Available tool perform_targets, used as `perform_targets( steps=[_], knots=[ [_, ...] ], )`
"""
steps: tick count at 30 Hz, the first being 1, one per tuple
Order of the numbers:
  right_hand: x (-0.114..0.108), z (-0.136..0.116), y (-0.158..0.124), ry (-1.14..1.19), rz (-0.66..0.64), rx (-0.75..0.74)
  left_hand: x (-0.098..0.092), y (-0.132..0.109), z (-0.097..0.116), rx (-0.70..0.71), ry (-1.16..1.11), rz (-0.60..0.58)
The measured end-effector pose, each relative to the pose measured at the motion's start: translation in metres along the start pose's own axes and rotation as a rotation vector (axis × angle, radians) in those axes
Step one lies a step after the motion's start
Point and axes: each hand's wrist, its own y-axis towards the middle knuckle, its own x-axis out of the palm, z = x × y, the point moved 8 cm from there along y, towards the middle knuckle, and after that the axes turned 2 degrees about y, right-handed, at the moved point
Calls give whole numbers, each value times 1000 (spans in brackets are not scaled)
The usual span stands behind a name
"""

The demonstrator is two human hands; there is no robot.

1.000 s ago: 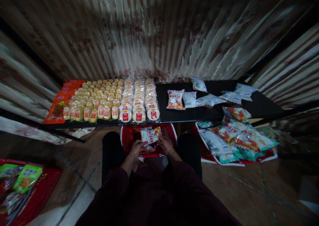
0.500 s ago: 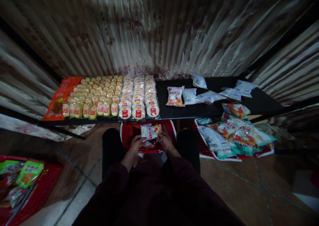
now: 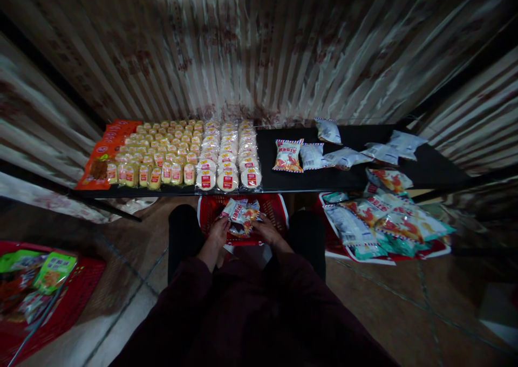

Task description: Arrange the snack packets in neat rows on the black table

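Note:
Over the red basket (image 3: 278,211) between my knees, a white and orange snack bag (image 3: 239,211) is held between both hands. My left hand (image 3: 219,232) grips the bag's left end, fingers closed on it. My right hand (image 3: 267,230) is closed at its lower right corner. Beneath this bag other packets lie in the basket, mostly hidden. A similar snack bag (image 3: 288,155) rests face up on the black shelf (image 3: 270,181) in front of me, beside several pale bags lying back side up.
Rows of round white crackers (image 3: 227,179) and small yellow cakes (image 3: 154,177) fill the shelf's left half, with orange packets (image 3: 97,164) at its end. A heaped basket of snack bags (image 3: 372,216) stands right; another red basket (image 3: 87,280) stands left. Striped curtains hang behind.
The snack bag has tilted, its right end dropping lower in my hands. Both hands stay on it over the basket. The view has shifted slightly.

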Motion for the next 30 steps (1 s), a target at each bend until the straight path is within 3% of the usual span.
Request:
perform_targets(
  steps=[8,15,20,24,30],
  knots=[
    [9,0,-6,11,-123,56,17,-4,-5,-70,39,-40],
    [1,-11,-6,42,-73,19,20,-5,3,-43,94,-27],
    [2,-12,-8,40,-88,33,32,-12,11,-8,141,-137],
    [8,-3,-4,83,-159,75,47,-19,6,-16,132,-232],
    [1,1,3,97,-114,58,50,-26,-3,-36,142,-271]
  ],
)
